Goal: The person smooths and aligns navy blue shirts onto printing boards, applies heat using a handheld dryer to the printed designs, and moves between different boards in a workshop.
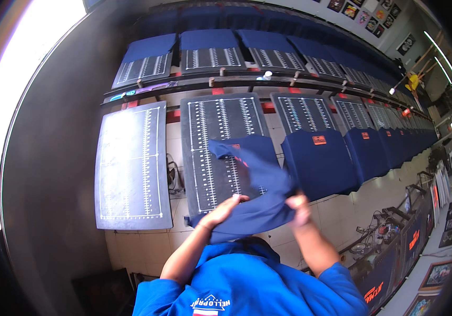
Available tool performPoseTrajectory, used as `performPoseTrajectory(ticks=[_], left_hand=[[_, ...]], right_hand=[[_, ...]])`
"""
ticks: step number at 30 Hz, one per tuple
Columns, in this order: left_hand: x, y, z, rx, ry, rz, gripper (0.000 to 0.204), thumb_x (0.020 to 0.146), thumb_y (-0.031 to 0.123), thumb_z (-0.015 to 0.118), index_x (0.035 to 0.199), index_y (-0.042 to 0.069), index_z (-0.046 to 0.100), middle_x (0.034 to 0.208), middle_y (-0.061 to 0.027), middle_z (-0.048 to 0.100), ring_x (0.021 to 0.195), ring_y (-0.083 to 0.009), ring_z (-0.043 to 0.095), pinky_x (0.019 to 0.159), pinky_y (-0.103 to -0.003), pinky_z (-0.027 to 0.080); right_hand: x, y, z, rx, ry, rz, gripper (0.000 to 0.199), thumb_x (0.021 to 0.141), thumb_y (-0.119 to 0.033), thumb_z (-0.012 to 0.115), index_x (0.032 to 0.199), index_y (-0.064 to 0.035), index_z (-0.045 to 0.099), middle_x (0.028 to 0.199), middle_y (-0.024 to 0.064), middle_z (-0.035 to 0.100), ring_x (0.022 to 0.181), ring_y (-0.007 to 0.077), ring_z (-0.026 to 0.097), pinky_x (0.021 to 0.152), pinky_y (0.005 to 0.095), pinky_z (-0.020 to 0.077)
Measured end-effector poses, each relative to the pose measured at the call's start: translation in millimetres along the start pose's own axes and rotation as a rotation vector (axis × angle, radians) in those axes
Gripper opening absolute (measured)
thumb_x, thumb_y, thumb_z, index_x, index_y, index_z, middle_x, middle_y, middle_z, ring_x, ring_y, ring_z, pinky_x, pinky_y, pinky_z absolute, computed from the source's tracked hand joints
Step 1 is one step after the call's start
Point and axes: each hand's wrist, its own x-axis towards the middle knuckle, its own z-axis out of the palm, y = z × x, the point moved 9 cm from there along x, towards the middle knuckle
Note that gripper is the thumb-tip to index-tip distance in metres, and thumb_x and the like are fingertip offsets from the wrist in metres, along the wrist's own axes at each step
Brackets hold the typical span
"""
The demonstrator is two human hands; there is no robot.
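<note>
A navy blue T-shirt [255,213] hangs bunched between my hands over the near end of a black printing board [213,163] with white ruler markings. My left hand [223,212] is closed on the cloth near the board's front edge, thumb on top. Off to the right, my right hand [300,209], blurred by motion, grips the shirt's other side. Part of the shirt rises in a blurred fold over the board, with orange-red marks near its upper edge. The fingertips under the cloth are hidden.
A bare ruled board [131,168] lies to the left. On the right, boards carry navy shirts [318,160] with orange prints at the neck. A dark rail [194,83] separates a farther row of half-covered boards [210,50]. Framed pictures [436,274] and equipment [376,237] stand at lower right.
</note>
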Motion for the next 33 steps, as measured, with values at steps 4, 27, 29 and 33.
performPoseTrajectory(ticks=[4, 27, 29, 33], left_hand=[[53, 20, 139, -0.289, -0.276, -0.005, 0.052, 0.099, 0.041, 0.038, 0.130, 0.000, 0.048, 0.127, -0.0153, 0.054, 0.114, -0.0244, 0.054, 0.103, -0.037, 0.040], [-182, 338, -114, -0.345, 0.906, 0.751, 0.028, 0.094, 0.024, 0.054, 0.105, 0.000, 0.061, 0.096, -0.0112, 0.066, 0.083, -0.0174, 0.065, 0.077, -0.031, 0.053], [-165, 345, -146, -0.352, 0.826, 0.739, 0.026, 0.092, 0.021, 0.055, 0.103, -0.001, 0.063, 0.093, -0.0101, 0.067, 0.080, -0.0166, 0.065, 0.075, -0.028, 0.053], [-159, 326, -298, -0.344, 0.910, 0.649, 0.021, 0.090, 0.014, 0.054, 0.100, -0.002, 0.063, 0.092, -0.0093, 0.066, 0.080, -0.0167, 0.063, 0.072, -0.028, 0.052]], right_hand=[[37, -123, 4, 0.280, -0.135, -0.172, 0.062, 0.080, -0.033, 0.045, 0.129, 0.0058, 0.044, 0.122, 0.0221, 0.055, 0.111, 0.0302, 0.056, 0.098, 0.0431, 0.0432], [93, -183, -83, -0.305, 0.543, -0.103, 0.043, 0.094, -0.033, 0.056, 0.116, 0.0047, 0.058, 0.110, 0.0099, 0.063, 0.101, 0.0139, 0.058, 0.089, 0.0272, 0.0445], [132, -138, -63, -0.353, 0.365, 0.096, 0.053, 0.093, -0.045, 0.054, 0.119, 0.0020, 0.057, 0.109, 0.0093, 0.063, 0.096, 0.0144, 0.061, 0.083, 0.0285, 0.0490], [200, -90, -14, -0.981, 0.098, 0.203, 0.039, 0.083, -0.028, 0.065, 0.106, 0.0021, 0.064, 0.093, 0.0111, 0.067, 0.080, 0.0175, 0.063, 0.072, 0.0306, 0.0498]])
